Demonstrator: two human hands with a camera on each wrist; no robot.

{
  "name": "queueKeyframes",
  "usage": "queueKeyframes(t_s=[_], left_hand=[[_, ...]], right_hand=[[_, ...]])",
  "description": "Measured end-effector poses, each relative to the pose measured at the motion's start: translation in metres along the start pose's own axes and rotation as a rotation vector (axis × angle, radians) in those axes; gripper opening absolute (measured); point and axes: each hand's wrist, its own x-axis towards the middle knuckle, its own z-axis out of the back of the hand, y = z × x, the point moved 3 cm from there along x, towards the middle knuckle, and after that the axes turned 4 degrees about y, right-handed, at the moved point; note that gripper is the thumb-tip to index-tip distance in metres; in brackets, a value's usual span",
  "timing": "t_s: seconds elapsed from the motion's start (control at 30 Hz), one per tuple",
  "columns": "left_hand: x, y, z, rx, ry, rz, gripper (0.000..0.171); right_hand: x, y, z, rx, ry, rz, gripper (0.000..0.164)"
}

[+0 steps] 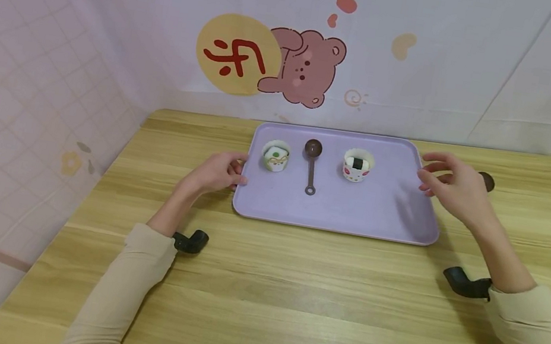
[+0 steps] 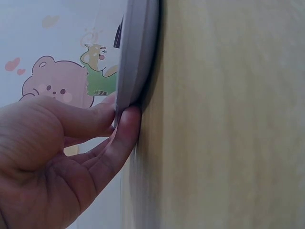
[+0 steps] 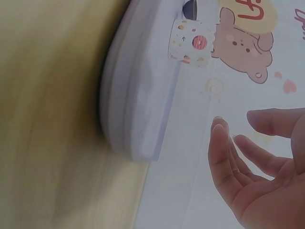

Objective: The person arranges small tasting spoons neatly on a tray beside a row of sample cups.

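Observation:
A lavender tray lies on the wooden table. My left hand pinches its left rim; in the left wrist view the thumb is on the rim's upper side and a fingertip is at its underside. My right hand hovers by the right rim, fingers loosely bent, holding nothing; the right wrist view shows it apart from the tray. On the tray sit a paper cup with a white and green item, a brown measuring spoon and a second paper cup with a white item banded in black.
Partly hidden behind my right hand, a dark brown round thing rests on the table. A white wall sheet printed with a pink bear stands behind the tray. Another sheet hangs along the left side.

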Motion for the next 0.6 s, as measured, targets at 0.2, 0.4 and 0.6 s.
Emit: queueKeyframes(t_s=[0.2,0.4,0.6], left_hand=[[0.0,0.0,0.0,-0.005,0.0,0.004,0.06],[0.001,-0.001,0.001,-0.01,0.003,0.005,0.06],[0.0,0.0,0.001,-0.009,0.003,0.002,0.06]], right_hand=[[-0.003,-0.005,0.005,-0.01,-0.008,-0.007,0.041],[-0.008,-0.013,0.011,-0.013,-0.012,-0.017,0.043],[-0.011,-0.023,0.018,-0.03,-0.015,-0.05,0.045]])
